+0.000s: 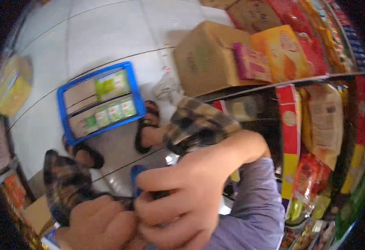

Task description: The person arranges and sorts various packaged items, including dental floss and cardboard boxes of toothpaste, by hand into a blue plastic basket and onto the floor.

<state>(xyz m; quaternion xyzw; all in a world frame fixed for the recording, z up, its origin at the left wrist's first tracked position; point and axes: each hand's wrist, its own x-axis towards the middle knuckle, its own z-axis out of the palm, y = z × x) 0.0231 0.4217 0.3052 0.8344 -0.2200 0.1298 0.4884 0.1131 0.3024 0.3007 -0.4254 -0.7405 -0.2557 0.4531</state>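
At the bottom of the head view, my left hand (101,223) and my right hand (186,196) meet close together, both blurred by motion. The right one is closed, its fingers curled toward the left. My left hand is closed too. A small blue thing (137,177) shows just beside the right fingers, with something dark near it; what the hands grip is largely hidden. Beyond them on the floor lies a blue-rimmed tray (135,89) holding several small green and white boxes (115,112).
Sandalled feet (149,125) stand at the tray's near side. To the right, an open cardboard box (199,62), a purple pack (249,62) and an orange packet (280,50) sit by shelves (289,137) of packaged goods. A yellow package (13,87) lies on the left.
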